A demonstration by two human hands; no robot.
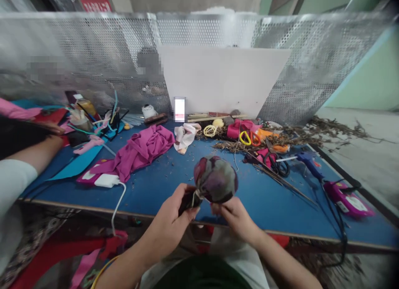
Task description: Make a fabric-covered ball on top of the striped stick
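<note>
A round cloth ball [215,179] of grey, purple and dark red fabric is held up over the near edge of the blue table [162,185]. My left hand [170,220] is closed on the gathered dark tail of the cloth, where a pale string is wound round the neck. My right hand [235,218] pinches just under the ball, at the same tied neck. Both hands touch the bundle.
A magenta cloth [140,149] and white charger with cable [106,180] lie to the left. Scissors [249,138], sticks, dried plant bits and a blue glue gun [308,162] lie right. A perforated metal screen [93,52] and white board stand behind. Another person's arm [28,156] rests at left.
</note>
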